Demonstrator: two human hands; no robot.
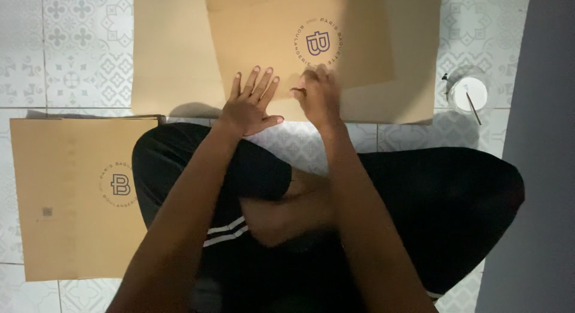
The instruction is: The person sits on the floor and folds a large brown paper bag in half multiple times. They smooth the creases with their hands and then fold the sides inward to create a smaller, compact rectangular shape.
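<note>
A large brown paper sheet (173,55) lies flat on the tiled floor in front of me, with a smaller folded brown paper piece (281,32) bearing a round printed mark on top of it. My left hand (250,103) presses flat on the near edge of the paper, fingers spread. Just to its right, my right hand (317,94) is curled with fingertips down on the paper's lower edge; whether it pinches the paper I cannot tell. I sit cross-legged in black trousers (431,205).
A stack of flat brown paper bags (66,193) lies on the floor at my left. A small white cup with a thin stick in it (469,94) stands at the right. A grey wall or panel (539,151) runs along the right edge.
</note>
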